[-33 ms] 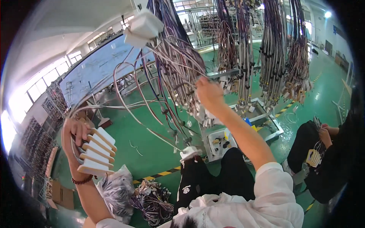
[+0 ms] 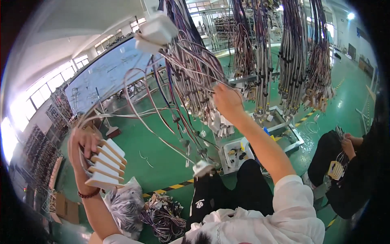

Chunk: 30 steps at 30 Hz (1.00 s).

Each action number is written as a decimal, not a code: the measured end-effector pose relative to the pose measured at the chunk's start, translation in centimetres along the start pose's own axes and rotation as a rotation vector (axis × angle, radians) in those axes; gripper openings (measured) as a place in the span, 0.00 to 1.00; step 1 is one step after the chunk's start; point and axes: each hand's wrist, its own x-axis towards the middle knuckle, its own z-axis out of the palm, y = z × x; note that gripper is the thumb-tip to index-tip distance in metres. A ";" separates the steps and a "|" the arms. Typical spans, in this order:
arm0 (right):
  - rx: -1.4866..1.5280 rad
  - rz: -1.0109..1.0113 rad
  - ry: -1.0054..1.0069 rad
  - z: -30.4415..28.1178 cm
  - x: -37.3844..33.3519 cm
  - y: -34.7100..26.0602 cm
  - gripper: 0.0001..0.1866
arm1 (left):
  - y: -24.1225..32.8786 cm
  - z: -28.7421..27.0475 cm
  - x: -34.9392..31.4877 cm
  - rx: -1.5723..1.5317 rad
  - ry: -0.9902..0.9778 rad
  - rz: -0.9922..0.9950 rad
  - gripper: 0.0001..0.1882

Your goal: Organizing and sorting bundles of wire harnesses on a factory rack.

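Observation:
At the left, my left hand [image 2: 84, 142] is closed on a fanned row of flat white plastic housings [image 2: 109, 162] with tan edges. Grey cables [image 2: 91, 116] run from this hand toward the hanging harness. My right hand [image 2: 228, 102], at centre, is closed on wires of the hanging wire bundle [image 2: 191, 77]; its fingertips are partly hidden, so how many wires it grips I cannot tell. High on the left of the bundle hangs a white block-shaped housing [image 2: 159, 29]. Another white connector [image 2: 202, 168] dangles low, in front of my knee.
More wire bundles [image 2: 290, 61] hang from a rack at the right. A bin of small parts [image 2: 235, 156] stands beyond my knees. On the floor lie a plastic bag [image 2: 126, 207] and a heap of wires [image 2: 164, 215]. A co-worker's hands [image 2: 350, 144] hold wires at far right.
My right hand has shifted slightly right and down with the wires. My left hand and its housings have moved a little right. The dangling low connector has swung slightly.

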 end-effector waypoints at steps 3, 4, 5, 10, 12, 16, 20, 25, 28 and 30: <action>0.618 0.175 0.044 0.4 -0.7 0.5 0.13 | -0.7 1.0 -0.8 0.099 -0.108 -0.037 0.19; 0.851 0.176 -0.017 0.4 -0.6 0.0 0.14 | -1.4 1.7 -0.9 0.122 -0.102 -0.055 0.19; 1.090 0.173 -0.072 -0.3 -0.4 -0.4 0.14 | -1.4 2.5 -1.1 0.152 -0.098 -0.067 0.19; 1.491 0.194 -0.367 -2.5 1.2 -3.1 0.15 | -1.6 3.3 -0.6 0.287 -0.246 -0.118 0.19; 1.473 0.212 -0.369 -2.1 2.1 -2.8 0.14 | -2.1 3.6 -0.4 0.260 -0.195 -0.097 0.19; 0.420 -0.013 0.071 -0.2 2.2 -2.2 0.15 | -1.6 2.7 -0.4 0.067 -0.024 -0.089 0.18; 0.126 0.193 -0.028 0.7 5.1 2.5 0.18 | -2.2 3.7 0.5 -0.049 0.043 -0.068 0.20; 0.354 0.003 -0.265 -3.7 5.3 0.5 0.27 | -2.8 3.7 -0.1 0.253 -0.206 -0.033 0.20; 0.474 -0.050 -0.299 -5.7 5.4 -1.8 0.35 | -2.7 4.8 -0.6 0.223 -0.237 -0.030 0.19; 0.817 -0.029 -0.410 -5.3 6.6 -2.1 0.27 | -1.8 6.7 -1.2 0.242 -0.262 -0.015 0.19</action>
